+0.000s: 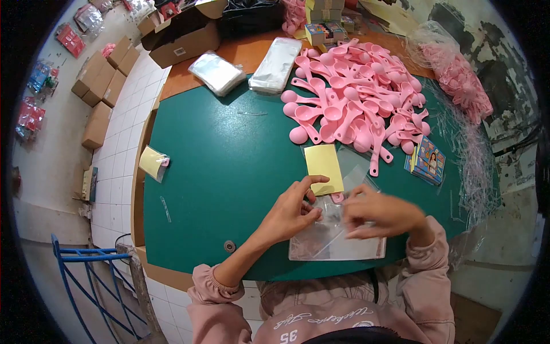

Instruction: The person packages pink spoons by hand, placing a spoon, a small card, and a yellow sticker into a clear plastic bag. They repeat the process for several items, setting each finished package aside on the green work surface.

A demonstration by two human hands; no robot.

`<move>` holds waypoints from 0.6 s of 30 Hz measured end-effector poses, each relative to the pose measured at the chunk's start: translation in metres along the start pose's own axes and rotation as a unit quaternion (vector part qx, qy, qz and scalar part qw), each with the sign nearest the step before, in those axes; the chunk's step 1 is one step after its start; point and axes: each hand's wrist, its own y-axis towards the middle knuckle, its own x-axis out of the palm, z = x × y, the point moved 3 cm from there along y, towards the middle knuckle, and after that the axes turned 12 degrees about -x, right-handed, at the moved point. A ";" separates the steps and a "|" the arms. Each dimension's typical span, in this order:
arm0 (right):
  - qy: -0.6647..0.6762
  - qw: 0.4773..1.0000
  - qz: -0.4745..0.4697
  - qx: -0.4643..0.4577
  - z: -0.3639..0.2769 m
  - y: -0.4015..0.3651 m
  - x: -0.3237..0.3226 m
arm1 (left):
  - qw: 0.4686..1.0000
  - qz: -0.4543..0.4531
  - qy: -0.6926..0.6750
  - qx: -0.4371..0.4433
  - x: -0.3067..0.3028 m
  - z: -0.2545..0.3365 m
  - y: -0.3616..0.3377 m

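Note:
A yellow card (323, 169) in a clear plastic bag lies on the green table, with a bit of pink plastic (337, 197) at its lower edge. My left hand (295, 209) is at the bag's lower left, its index finger over the card and its fingers apart. On the right, my right hand (381, 213) is bent and blurred by motion above the clear bags; what its fingers hold, if anything, cannot be made out. Beneath both hands lies a stack of clear bags (338, 247) near the table's front edge. Pink measuring spoons (355, 94) are heaped beyond the card.
Small printed cards (428, 160) are stacked at the right. Two packs of clear bags (217, 73) (276, 64) lie at the back. A bagged yellow card (153, 163) is at the left edge, and a round metal piece (230, 246) near the front.

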 end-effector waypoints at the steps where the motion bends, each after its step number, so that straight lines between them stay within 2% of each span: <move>1: 0.056 0.998 0.011 0.004 -0.003 -0.009 -0.019 | 1.000 -0.002 0.008 -0.009 0.000 0.001 0.000; 2: 0.111 0.994 0.021 0.008 -0.002 -0.022 -0.039 | 1.000 -0.001 0.008 -0.007 0.000 0.000 0.000; 4: 0.140 0.986 0.093 -0.003 0.008 -0.062 -0.078 | 1.000 -0.015 0.002 -0.014 0.000 -0.003 0.000; 5: 0.163 0.971 0.168 0.044 0.016 -0.089 -0.098 | 1.000 -0.017 0.003 -0.011 0.001 -0.002 0.000; 6: 0.060 0.949 0.262 0.165 0.026 -0.113 -0.125 | 1.000 -0.018 0.005 -0.014 0.001 -0.002 0.000; 7: -0.045 0.894 0.346 0.280 0.031 -0.135 -0.146 | 1.000 -0.018 0.007 -0.017 0.002 -0.003 -0.001; 8: -0.050 0.895 0.345 0.278 0.032 -0.148 -0.149 | 1.000 -0.016 0.006 -0.013 0.001 -0.002 0.000; 9: -0.251 0.841 0.322 0.355 0.034 -0.164 -0.150 | 0.999 -0.029 -0.028 -0.015 0.002 -0.002 0.000; 10: -0.438 0.745 0.284 0.416 0.032 -0.175 -0.147 | 0.997 -0.044 -0.061 -0.019 0.003 -0.002 -0.001; 11: -0.606 0.611 0.234 0.452 0.028 -0.182 -0.147 | 0.997 -0.041 -0.063 -0.014 0.002 0.000 0.001; 12: -0.479 0.769 0.266 0.329 0.017 -0.141 -0.133 | 0.992 -0.047 -0.119 -0.005 0.003 0.001 -0.001; 13: -0.325 0.881 0.286 0.190 -0.001 -0.084 -0.110 | 0.984 -0.056 -0.172 0.004 0.004 0.002 -0.002; 14: -0.290 0.907 0.257 0.166 0.000 -0.056 -0.073 | 0.984 -0.061 -0.169 0.004 0.007 0.001 -0.002; 15: -0.156 0.962 0.208 0.082 0.012 -0.033 -0.044 | 0.978 -0.041 -0.199 0.035 0.007 0.001 -0.001; 16: -0.194 0.956 0.203 0.084 0.010 -0.014 -0.020 | 0.971 -0.019 -0.229 0.068 0.005 0.001 0.000; 18: -0.229 0.949 0.200 0.082 0.014 -0.002 0.001 | 0.965 -0.015 -0.249 0.077 0.000 0.005 -0.002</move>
